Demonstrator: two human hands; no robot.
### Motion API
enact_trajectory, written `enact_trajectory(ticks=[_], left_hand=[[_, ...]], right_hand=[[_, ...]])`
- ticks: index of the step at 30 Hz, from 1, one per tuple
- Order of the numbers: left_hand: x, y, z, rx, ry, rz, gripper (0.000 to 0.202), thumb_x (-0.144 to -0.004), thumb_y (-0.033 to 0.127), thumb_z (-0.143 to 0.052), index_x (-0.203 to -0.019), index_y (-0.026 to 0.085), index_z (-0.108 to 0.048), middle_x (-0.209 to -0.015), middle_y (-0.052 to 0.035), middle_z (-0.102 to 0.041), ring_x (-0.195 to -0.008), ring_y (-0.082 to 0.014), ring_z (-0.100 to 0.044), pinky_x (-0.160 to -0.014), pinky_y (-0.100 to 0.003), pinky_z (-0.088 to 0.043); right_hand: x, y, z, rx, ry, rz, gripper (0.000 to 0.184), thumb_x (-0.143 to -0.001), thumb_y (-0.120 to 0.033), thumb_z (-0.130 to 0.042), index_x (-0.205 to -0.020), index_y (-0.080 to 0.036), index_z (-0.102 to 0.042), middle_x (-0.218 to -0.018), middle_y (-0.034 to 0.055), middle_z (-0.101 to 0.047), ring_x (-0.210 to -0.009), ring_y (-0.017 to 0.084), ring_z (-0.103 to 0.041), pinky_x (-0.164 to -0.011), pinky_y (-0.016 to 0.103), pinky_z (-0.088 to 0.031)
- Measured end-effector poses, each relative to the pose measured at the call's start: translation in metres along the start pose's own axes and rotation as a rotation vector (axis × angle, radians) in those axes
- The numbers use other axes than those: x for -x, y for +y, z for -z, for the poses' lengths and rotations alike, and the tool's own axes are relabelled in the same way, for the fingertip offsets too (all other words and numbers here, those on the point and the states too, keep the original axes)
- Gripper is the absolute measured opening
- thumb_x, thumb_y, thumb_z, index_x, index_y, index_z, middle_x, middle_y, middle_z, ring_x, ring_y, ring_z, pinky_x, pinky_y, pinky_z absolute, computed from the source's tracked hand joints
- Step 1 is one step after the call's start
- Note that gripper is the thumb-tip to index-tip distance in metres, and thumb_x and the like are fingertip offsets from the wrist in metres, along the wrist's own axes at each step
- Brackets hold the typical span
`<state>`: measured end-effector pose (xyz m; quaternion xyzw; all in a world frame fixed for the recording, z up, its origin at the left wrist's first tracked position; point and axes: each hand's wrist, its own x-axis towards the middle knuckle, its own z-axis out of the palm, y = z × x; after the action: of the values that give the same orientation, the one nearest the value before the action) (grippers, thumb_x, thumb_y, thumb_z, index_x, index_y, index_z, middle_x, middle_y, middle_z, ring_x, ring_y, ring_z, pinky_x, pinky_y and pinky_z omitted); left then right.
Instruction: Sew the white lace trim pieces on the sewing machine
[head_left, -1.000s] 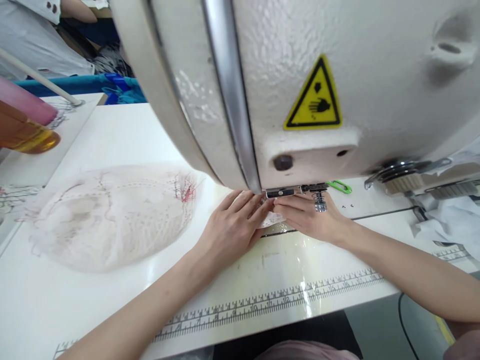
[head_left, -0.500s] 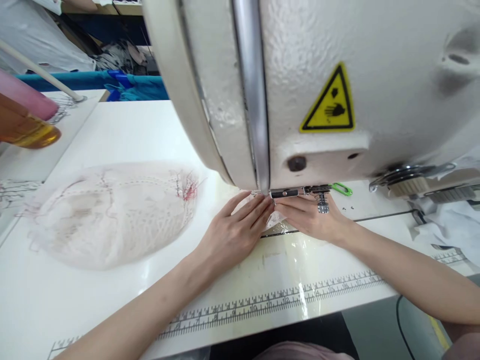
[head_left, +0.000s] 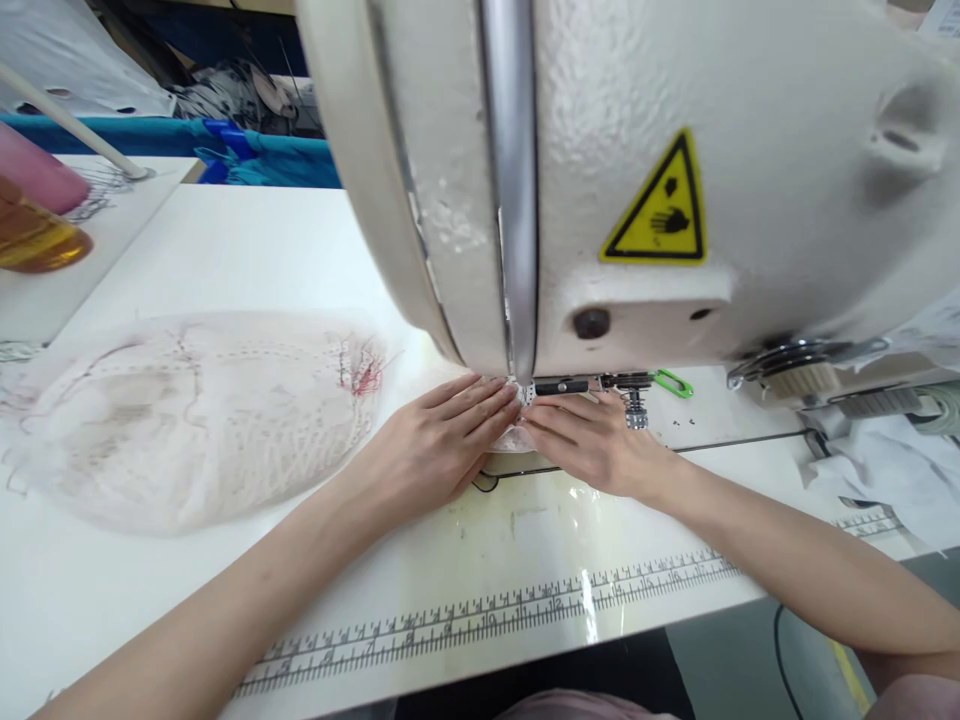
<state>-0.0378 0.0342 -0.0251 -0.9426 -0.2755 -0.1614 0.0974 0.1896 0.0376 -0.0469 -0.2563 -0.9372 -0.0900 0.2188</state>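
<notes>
Both my hands lie flat on the white sewing table (head_left: 225, 260) under the head of a cream sewing machine (head_left: 637, 170). My left hand (head_left: 431, 445) has its fingers stretched out and pressed on a small piece of pale lace fabric (head_left: 514, 437). My right hand (head_left: 589, 440) rests opposite, fingers straight, its tips meeting those of the left on the same piece. The fingertips sit just beneath the presser foot (head_left: 559, 385); the needle itself is hidden by the machine head.
A heap of sheer pale lace pieces with red threads (head_left: 187, 415) lies to the left. A printed ruler strip (head_left: 487, 615) runs along the table's front edge. An amber bottle (head_left: 34, 235) stands far left, white cloth (head_left: 885, 470) far right, a green clip (head_left: 675, 383) behind the foot.
The view has shifted slightly; both hands have slid a little to the left and nearer with the small lace piece, fingers still flat on it.
</notes>
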Motion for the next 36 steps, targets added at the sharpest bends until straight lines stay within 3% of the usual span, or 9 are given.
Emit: enact_trajectory(ticks=[6, 15, 20, 29, 36], left_hand=[[0.001, 0.002, -0.002, 0.007, -0.004, 0.027, 0.036, -0.092, 0.014, -0.04, -0.122, 0.009, -0.06, -0.121, -0.012, -0.063, -0.117, -0.0237, -0.058, -0.103, -0.04, -0.048], [0.001, 0.01, -0.004, -0.083, -0.01, 0.062, 0.034, -0.093, 0.015, -0.042, -0.117, 0.003, -0.061, -0.122, -0.0171, -0.061, -0.113, -0.0291, -0.06, -0.091, -0.04, -0.057], [0.0, 0.014, -0.004, -0.081, -0.022, 0.101, 0.034, -0.093, 0.018, -0.042, -0.118, 0.004, -0.062, -0.123, -0.0172, -0.06, -0.114, -0.0307, -0.06, -0.089, -0.043, -0.057], [-0.003, 0.022, -0.006, -0.174, 0.012, 0.128, 0.03, -0.093, 0.017, -0.046, -0.113, 0.004, -0.064, -0.12, -0.017, -0.063, -0.109, -0.0295, -0.063, -0.085, -0.04, -0.058], [-0.002, 0.025, -0.004, -0.203, -0.003, 0.129, 0.031, -0.093, 0.018, -0.049, -0.117, 0.005, -0.062, -0.119, -0.0166, -0.064, -0.107, -0.0285, -0.064, -0.085, -0.039, -0.058]], right_hand=[[0.0, 0.0, -0.001, -0.026, 0.02, 0.003, 0.024, -0.089, -0.005, -0.049, -0.101, -0.02, -0.063, -0.106, 0.0018, -0.067, -0.102, 0.013, -0.056, -0.088, 0.029, -0.042], [0.002, 0.0, 0.0, 0.04, 0.013, -0.02, 0.025, -0.089, -0.005, -0.048, -0.102, -0.022, -0.061, -0.104, -0.0003, -0.068, -0.1, 0.012, -0.056, -0.083, 0.028, -0.041], [0.001, 0.0, 0.002, 0.029, -0.017, -0.023, 0.026, -0.088, -0.004, -0.047, -0.102, -0.022, -0.061, -0.104, -0.0001, -0.067, -0.101, 0.013, -0.056, -0.085, 0.028, -0.042], [0.001, 0.007, 0.003, 0.005, -0.057, -0.009, 0.029, -0.088, 0.0, -0.045, -0.099, -0.02, -0.062, -0.105, 0.0019, -0.065, -0.094, 0.012, -0.056, -0.078, 0.025, -0.044], [-0.002, 0.009, 0.009, 0.097, 0.091, 0.009, 0.018, -0.087, -0.007, -0.051, -0.096, -0.016, -0.064, -0.095, 0.002, -0.068, -0.089, 0.014, -0.058, -0.073, 0.028, -0.044]])
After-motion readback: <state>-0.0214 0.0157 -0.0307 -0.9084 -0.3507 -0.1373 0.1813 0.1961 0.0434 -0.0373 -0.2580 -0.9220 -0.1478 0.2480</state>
